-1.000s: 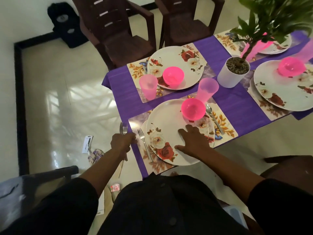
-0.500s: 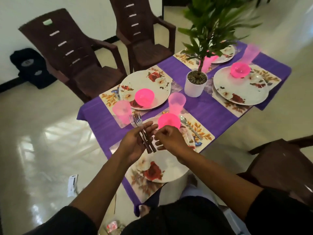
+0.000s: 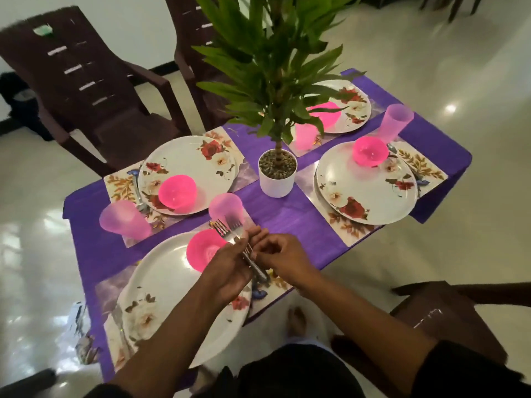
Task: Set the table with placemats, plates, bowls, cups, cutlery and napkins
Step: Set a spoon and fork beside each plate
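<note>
Forks, a bunch of shiny steel ones (image 3: 234, 238), sit gripped in the left hand (image 3: 227, 271) above the near flowered white plate (image 3: 161, 285), tines toward eleven o'clock. Right hand (image 3: 283, 258) pinches one handle from three o'clock, nearer the fork-less right-hand setting's plate (image 3: 370, 193); bare purple cloth (image 3: 290, 211) lies between.

The left hand (image 3: 227, 268) covers the near side of the pink bowl (image 3: 201, 249) and the middle of the forks (image 3: 230, 229), so their count stays unclear. Plant leaves (image 3: 275, 67) hide much of the far plate (image 3: 352, 110) and its bowl (image 3: 324, 113). A spoon (image 3: 139, 196) is half hidden beside the left plate (image 3: 184, 165). The near placemat (image 3: 115, 337) is blurred.
</note>
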{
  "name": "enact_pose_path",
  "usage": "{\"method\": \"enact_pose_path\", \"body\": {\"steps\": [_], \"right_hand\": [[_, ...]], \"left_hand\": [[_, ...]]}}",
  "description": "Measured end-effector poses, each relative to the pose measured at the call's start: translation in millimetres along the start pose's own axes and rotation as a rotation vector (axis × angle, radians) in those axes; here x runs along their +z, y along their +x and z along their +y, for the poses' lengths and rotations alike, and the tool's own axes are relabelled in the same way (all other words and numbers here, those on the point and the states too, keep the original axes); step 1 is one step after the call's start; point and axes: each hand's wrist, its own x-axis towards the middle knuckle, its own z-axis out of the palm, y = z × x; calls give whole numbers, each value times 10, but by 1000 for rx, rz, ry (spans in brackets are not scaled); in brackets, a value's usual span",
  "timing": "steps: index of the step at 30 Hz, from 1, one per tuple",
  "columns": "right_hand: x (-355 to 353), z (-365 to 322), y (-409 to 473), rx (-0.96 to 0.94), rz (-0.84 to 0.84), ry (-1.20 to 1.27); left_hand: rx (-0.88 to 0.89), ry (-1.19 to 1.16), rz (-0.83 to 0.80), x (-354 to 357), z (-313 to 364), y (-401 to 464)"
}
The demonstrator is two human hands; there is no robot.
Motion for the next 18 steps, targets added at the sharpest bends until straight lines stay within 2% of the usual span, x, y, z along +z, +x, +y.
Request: {"method": "enact_pose_path", "body": {"steps": [5, 8, 12, 18], "right_hand": [[-478, 45, 103, 35, 1, 52], [-739, 76, 139, 76, 19, 28], [-998, 147, 171, 130, 49, -45], [-1220, 143, 128, 175, 61, -114]], "left_hand": [[1, -69, 67, 272, -220, 251], [-2, -47, 178, 349, -295, 389], [-86, 140, 295, 396, -378, 497], [-37, 367, 262, 590, -575, 708]]}}
